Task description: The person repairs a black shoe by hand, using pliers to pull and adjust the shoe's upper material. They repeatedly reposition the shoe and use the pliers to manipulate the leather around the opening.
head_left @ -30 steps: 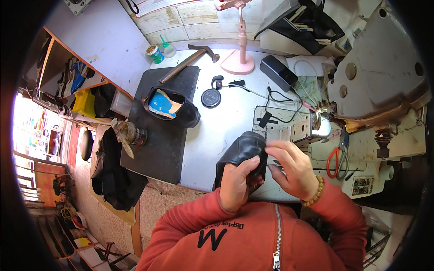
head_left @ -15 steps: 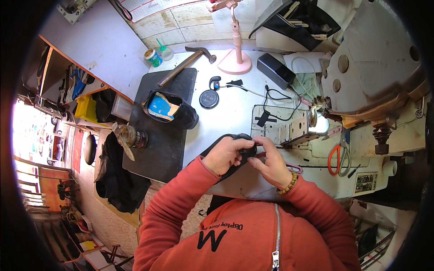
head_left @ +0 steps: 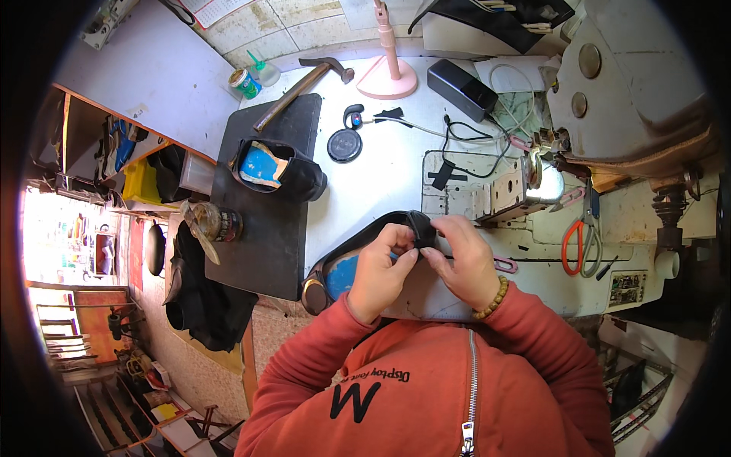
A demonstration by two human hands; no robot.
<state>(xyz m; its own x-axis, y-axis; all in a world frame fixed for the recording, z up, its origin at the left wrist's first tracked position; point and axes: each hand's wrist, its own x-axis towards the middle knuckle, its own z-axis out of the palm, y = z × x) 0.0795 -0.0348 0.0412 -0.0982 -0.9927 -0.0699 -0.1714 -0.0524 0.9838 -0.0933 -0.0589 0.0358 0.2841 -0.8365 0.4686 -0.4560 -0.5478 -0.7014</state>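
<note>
A black shoe point(head_left: 354, 238) with a blue insole lies at the table's front edge, its rounded end with a brownish-gold rim towards the left. My left hand point(head_left: 383, 268) is closed on the black upper at its right end, thumb and fingers pinching the material. From the other side my right hand point(head_left: 462, 263), with a beaded bracelet at the wrist, pinches the same part with thumb and forefinger. The fingertips of both hands nearly meet there and hide the exact spot they grip. Another black shoe point(head_left: 308, 179) with a blue insole rests on the dark mat point(head_left: 263, 259).
A sewing machine point(head_left: 632, 99) stands at the right, its lit bed point(head_left: 502, 194) near my right hand. Orange-and-grey-handled scissors point(head_left: 582, 240) lie beyond. Farther back are a hammer point(head_left: 293, 95), a round black tin point(head_left: 344, 145), a pink stand point(head_left: 388, 80) and a black box point(head_left: 462, 89). A jar point(head_left: 221, 222) sits on the mat.
The shoe's blue insole and left end have come into view as my left hand shifted and turned. Both hands still pinch the upper. The whole view has shifted slightly.
</note>
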